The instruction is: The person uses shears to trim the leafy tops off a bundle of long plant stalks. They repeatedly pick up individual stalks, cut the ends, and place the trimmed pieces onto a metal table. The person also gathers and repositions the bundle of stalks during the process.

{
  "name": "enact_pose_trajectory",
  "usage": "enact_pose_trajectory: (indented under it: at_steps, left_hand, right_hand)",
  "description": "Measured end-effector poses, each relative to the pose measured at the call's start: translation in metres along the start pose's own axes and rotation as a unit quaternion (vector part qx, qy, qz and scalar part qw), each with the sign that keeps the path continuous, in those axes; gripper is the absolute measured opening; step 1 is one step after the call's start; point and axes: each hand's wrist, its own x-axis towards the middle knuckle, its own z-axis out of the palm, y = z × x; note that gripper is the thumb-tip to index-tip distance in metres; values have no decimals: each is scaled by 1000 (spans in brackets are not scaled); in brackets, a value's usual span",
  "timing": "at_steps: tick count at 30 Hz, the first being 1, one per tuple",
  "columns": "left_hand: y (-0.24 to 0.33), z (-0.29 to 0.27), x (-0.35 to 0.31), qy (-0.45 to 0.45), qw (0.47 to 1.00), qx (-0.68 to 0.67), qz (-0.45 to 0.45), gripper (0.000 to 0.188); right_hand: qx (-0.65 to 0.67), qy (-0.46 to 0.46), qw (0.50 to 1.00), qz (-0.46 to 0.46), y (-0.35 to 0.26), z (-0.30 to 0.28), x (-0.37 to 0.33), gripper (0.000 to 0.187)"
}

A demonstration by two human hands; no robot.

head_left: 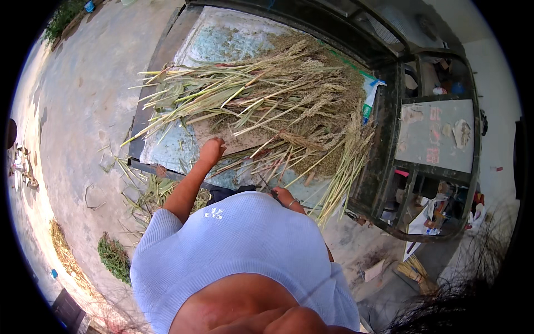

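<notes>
Here, the left hand is closed in a fist on stalks at the near edge of the grain stalk pile, which lies on the flat cart bed. The right hand grips a thin dark tool, its fingers curled shut, just beside the hanging stalk ends.

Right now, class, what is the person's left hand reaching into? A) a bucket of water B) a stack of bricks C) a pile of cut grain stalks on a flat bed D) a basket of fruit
C: the left hand rests among the pile of grain stalks spread over the flat bed.
</notes>
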Motion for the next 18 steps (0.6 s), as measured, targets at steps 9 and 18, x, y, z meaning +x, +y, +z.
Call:
enact_pose_trajectory:
  at_steps: [9, 18]
  left_hand:
    - [83, 99, 117, -56, 994, -84, -40, 19]
    - [84, 113, 96, 160, 971, -126, -127, 29]
  right_hand:
    - [16, 197, 980, -39, -59, -36, -34, 48]
    - [103, 251, 962, -40, -26, -15, -35, 34]
